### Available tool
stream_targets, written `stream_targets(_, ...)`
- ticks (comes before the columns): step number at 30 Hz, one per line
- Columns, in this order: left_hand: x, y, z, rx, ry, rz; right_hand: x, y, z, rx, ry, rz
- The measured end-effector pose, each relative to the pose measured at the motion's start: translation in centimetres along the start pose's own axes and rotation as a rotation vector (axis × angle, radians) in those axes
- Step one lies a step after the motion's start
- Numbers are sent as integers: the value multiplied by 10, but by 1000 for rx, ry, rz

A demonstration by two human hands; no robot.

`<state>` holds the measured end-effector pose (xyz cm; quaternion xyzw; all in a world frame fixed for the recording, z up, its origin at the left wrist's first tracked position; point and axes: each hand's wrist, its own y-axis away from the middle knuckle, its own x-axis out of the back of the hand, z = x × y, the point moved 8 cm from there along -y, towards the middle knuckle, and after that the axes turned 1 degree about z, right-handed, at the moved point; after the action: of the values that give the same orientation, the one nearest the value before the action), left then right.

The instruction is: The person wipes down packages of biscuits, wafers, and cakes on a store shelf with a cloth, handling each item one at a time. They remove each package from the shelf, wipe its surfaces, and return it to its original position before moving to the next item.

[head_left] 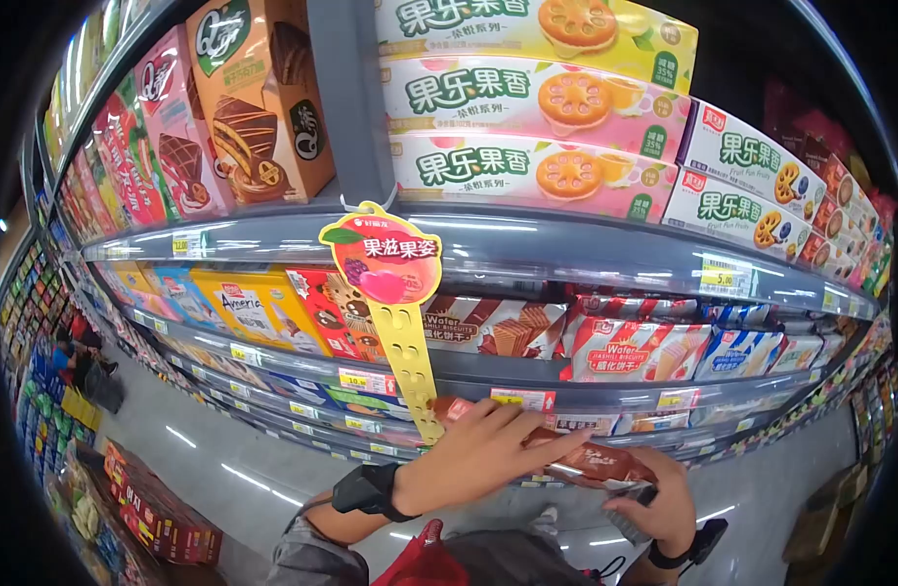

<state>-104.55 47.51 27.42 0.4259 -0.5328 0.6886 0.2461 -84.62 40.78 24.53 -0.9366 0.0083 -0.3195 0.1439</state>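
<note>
A long brown snack packet (600,463) with a shiny wrapper is between my two hands, in front of the lower shelves. My left hand (488,449) lies over its left part, fingers extended across the top, gripping it from above. At the other end, my right hand (667,493) wraps round the packet with the thumb below. A black band is on each wrist. Just left of my left hand hangs a yellow display strip (407,356) with a round red fruit sign (384,256) at its top. Part of the packet is hidden under my left fingers.
Fruit biscuit boxes (527,107) are stacked on the upper shelf, with chocolate cake boxes (254,107) to their left. Wafer packs (640,349) fill the shelf below. Red cartons (156,508) stand on the floor at lower left. Another person (73,366) is far left.
</note>
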Motion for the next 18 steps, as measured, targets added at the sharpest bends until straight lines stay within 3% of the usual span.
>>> stream_targets(5,18,-36,-1,-49,-201,118,14,-6,18,-59,-86,334)
stream_targets(9,21,-50,-23,18,-255,150,2,-37,28,-49,-246,394)
stream_targets(13,20,-41,-39,164,-266,159,-18,-66,35,31,-21,464)
stream_targets(18,13,-3,-33,244,-240,172,-38,-95,43,-43,-89,437)
